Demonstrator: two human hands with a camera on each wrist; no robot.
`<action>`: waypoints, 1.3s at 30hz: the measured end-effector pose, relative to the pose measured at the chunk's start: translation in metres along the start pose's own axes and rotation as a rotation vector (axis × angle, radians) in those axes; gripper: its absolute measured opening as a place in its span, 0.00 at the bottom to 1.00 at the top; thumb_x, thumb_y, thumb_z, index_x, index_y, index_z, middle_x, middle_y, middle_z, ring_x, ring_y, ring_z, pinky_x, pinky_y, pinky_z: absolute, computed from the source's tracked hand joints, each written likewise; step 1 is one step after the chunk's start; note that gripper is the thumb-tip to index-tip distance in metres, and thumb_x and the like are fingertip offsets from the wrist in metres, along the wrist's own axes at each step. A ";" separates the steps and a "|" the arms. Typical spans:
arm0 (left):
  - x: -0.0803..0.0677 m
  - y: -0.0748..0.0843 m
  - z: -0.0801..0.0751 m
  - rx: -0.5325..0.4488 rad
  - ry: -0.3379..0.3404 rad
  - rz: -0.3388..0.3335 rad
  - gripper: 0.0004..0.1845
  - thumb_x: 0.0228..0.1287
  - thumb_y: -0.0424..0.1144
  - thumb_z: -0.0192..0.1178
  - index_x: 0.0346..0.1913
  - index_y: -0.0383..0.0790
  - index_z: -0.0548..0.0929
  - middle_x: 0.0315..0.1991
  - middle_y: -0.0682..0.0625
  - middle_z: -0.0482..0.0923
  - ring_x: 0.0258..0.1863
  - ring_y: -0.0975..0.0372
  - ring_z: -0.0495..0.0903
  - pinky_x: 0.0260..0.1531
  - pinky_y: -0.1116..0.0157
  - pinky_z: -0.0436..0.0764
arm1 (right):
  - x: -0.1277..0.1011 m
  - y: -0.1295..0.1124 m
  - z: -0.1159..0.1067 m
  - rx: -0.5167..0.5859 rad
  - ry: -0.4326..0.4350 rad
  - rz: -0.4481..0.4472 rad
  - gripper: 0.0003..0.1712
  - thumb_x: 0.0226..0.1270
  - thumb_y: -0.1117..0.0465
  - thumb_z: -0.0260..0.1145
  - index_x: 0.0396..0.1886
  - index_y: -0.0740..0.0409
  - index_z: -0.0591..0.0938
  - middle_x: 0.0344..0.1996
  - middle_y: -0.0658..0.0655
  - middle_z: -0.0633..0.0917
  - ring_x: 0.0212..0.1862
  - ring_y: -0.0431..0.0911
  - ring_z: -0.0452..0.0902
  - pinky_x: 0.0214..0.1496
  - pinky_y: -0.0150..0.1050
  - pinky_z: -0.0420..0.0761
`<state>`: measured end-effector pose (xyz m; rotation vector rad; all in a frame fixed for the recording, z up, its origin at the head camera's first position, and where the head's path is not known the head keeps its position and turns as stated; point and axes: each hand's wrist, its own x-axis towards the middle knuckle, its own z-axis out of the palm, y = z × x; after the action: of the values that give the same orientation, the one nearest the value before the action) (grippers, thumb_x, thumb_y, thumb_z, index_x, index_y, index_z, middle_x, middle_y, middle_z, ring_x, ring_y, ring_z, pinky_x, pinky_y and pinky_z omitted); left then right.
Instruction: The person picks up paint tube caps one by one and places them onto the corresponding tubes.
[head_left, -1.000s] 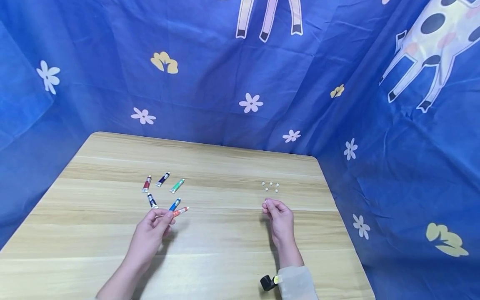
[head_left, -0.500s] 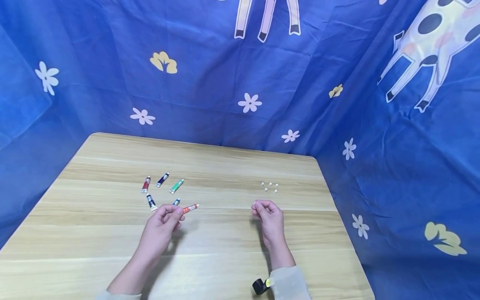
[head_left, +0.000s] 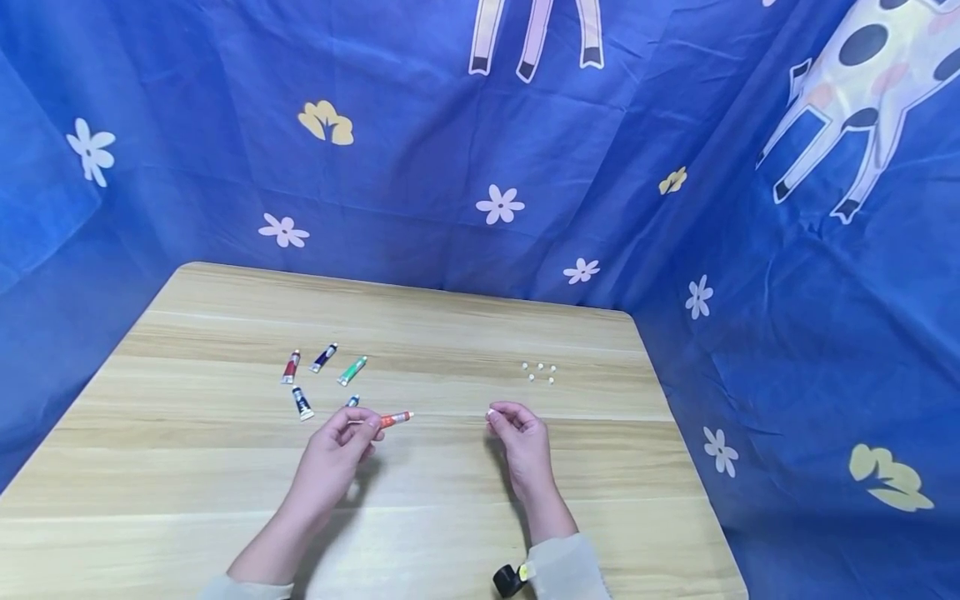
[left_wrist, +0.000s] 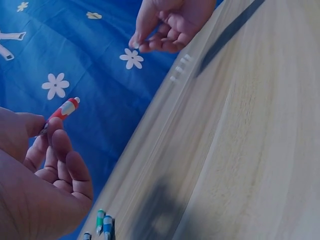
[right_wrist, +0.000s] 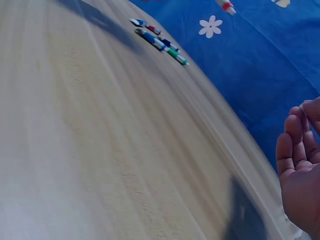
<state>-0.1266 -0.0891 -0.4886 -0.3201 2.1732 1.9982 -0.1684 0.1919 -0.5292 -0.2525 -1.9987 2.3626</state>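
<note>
My left hand [head_left: 337,450] pinches the crimped end of an orange paint tube [head_left: 397,419] between thumb and fingers, above the table. The tube's narrow white tip points right, towards the other hand. My right hand [head_left: 525,446] pinches a small white cap [head_left: 491,412], mostly covered by the fingertips. The hands are apart, with a gap between tube tip and cap. In the left wrist view the orange tube [left_wrist: 65,109] slants upward from the left hand [left_wrist: 45,175]. A blue tube [head_left: 352,402] lies partly hidden behind the left hand.
Left of centre lie a red tube [head_left: 292,367], a purple tube [head_left: 324,357], a green tube [head_left: 352,371] and a dark blue tube [head_left: 302,403]. Several small white caps [head_left: 540,367] lie on the right of the wooden table [head_left: 420,533]. A blue patterned curtain [head_left: 420,150] surrounds it.
My left hand has moved right with the orange tube, away from the blue one. My right hand has moved left with the white cap, so the hands are closer together.
</note>
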 end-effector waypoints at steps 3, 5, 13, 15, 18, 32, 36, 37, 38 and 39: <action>0.000 -0.001 0.003 -0.007 -0.008 -0.006 0.15 0.83 0.45 0.61 0.61 0.38 0.80 0.36 0.62 0.86 0.40 0.63 0.82 0.47 0.68 0.84 | -0.003 0.003 0.005 -0.060 -0.043 0.006 0.15 0.70 0.70 0.73 0.53 0.74 0.85 0.35 0.45 0.89 0.38 0.39 0.86 0.48 0.33 0.89; 0.000 -0.001 0.005 -0.006 -0.015 -0.007 0.16 0.83 0.44 0.61 0.61 0.38 0.80 0.37 0.61 0.87 0.40 0.63 0.82 0.47 0.68 0.84 | -0.004 0.004 0.008 -0.109 -0.069 -0.005 0.14 0.70 0.70 0.73 0.53 0.73 0.86 0.36 0.47 0.89 0.38 0.38 0.86 0.47 0.32 0.89; 0.000 0.001 0.012 -0.008 -0.033 -0.003 0.15 0.83 0.41 0.60 0.62 0.36 0.80 0.39 0.57 0.87 0.40 0.62 0.81 0.47 0.67 0.82 | -0.012 -0.004 0.022 -0.266 -0.141 -0.074 0.10 0.70 0.69 0.73 0.49 0.66 0.89 0.42 0.62 0.92 0.40 0.39 0.86 0.46 0.29 0.87; -0.001 0.001 0.013 -0.009 -0.033 -0.004 0.14 0.83 0.40 0.60 0.61 0.36 0.80 0.38 0.57 0.87 0.38 0.62 0.80 0.46 0.67 0.82 | -0.016 -0.007 0.025 -0.327 -0.155 -0.106 0.09 0.70 0.68 0.74 0.48 0.64 0.89 0.41 0.63 0.91 0.39 0.37 0.85 0.44 0.28 0.85; -0.002 -0.001 0.014 -0.008 -0.032 -0.010 0.13 0.83 0.40 0.60 0.60 0.37 0.81 0.38 0.57 0.87 0.37 0.62 0.79 0.45 0.67 0.82 | -0.020 -0.011 0.030 -0.384 -0.184 -0.156 0.08 0.70 0.67 0.75 0.47 0.63 0.89 0.41 0.64 0.91 0.39 0.36 0.83 0.45 0.28 0.84; -0.006 0.002 0.020 -0.013 -0.042 -0.025 0.14 0.83 0.42 0.60 0.60 0.35 0.82 0.39 0.56 0.87 0.40 0.62 0.83 0.47 0.68 0.84 | -0.031 -0.017 0.046 -0.383 -0.235 -0.159 0.08 0.70 0.68 0.74 0.47 0.61 0.90 0.42 0.65 0.92 0.39 0.35 0.84 0.48 0.27 0.85; -0.007 0.000 0.021 -0.013 -0.048 -0.034 0.14 0.83 0.42 0.60 0.60 0.35 0.82 0.38 0.57 0.87 0.40 0.62 0.82 0.46 0.68 0.84 | -0.034 -0.018 0.049 -0.403 -0.236 -0.161 0.08 0.70 0.68 0.74 0.47 0.59 0.90 0.42 0.62 0.92 0.41 0.36 0.85 0.50 0.28 0.85; -0.007 0.000 0.021 -0.011 -0.051 -0.034 0.14 0.83 0.42 0.60 0.60 0.35 0.82 0.38 0.57 0.86 0.40 0.62 0.82 0.46 0.68 0.83 | -0.034 -0.017 0.049 -0.405 -0.238 -0.163 0.08 0.70 0.68 0.75 0.47 0.59 0.90 0.42 0.62 0.92 0.41 0.36 0.84 0.51 0.29 0.85; -0.008 -0.001 0.021 -0.009 -0.051 -0.036 0.14 0.83 0.42 0.60 0.60 0.35 0.82 0.38 0.57 0.87 0.40 0.62 0.82 0.46 0.68 0.83 | -0.034 -0.017 0.049 -0.410 -0.238 -0.166 0.08 0.70 0.68 0.75 0.47 0.59 0.90 0.43 0.61 0.92 0.41 0.36 0.84 0.51 0.29 0.85; -0.008 -0.001 0.021 -0.007 -0.051 -0.039 0.14 0.83 0.42 0.60 0.60 0.35 0.82 0.38 0.57 0.87 0.40 0.62 0.82 0.46 0.68 0.83 | -0.035 -0.017 0.050 -0.413 -0.239 -0.169 0.08 0.70 0.68 0.75 0.47 0.59 0.90 0.43 0.61 0.92 0.41 0.35 0.84 0.52 0.29 0.85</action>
<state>-0.1191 -0.0676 -0.4894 -0.3061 2.1133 1.9720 -0.1427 0.1418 -0.5016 0.1941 -2.4922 1.9404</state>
